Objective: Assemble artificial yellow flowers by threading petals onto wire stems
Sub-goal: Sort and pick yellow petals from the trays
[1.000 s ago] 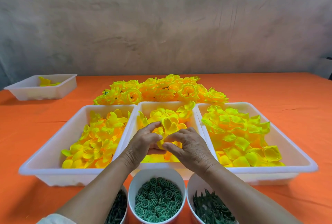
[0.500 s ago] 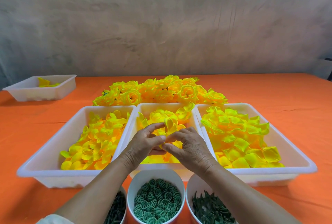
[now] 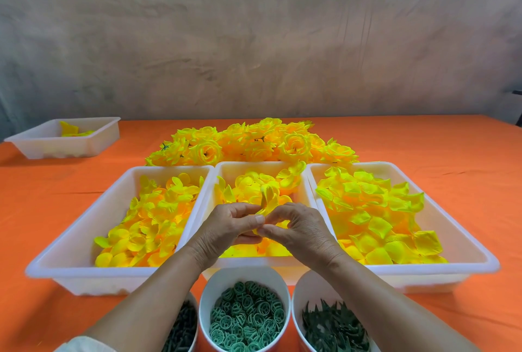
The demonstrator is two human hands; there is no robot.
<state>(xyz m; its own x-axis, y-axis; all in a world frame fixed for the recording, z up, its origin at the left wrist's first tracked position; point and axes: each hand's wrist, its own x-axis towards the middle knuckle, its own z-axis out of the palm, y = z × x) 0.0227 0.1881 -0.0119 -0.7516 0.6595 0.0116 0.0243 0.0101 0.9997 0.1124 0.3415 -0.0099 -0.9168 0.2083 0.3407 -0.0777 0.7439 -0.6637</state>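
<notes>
Orange table (image 3: 452,153). White trays, three side by side: left tray (image 3: 70,238), middle tray (image 3: 254,165), right tray (image 3: 466,238), each holding loose yellow petals. Finished flowers (image 3: 254,139), heaped behind them. Small tray (image 3: 65,148), far left. Cup (image 3: 245,275) of green rings, nearest edge. Left hand (image 3: 223,230) and right hand (image 3: 302,230), above the middle tray, fingers curled, together pinching one yellow petal piece (image 3: 268,199), which stands upright between them.

A bright yellow petal cluster (image 3: 267,199) is showing between the fingers (image 3: 255,220); white trays (image 3: 395,164) beside them are holding yellow-orange petals (image 3: 147,224), green ringed discs (image 3: 245,320) are filling a white cup (image 3: 204,302) nearer than them, on an orange worktop (image 3: 466,182)
</notes>
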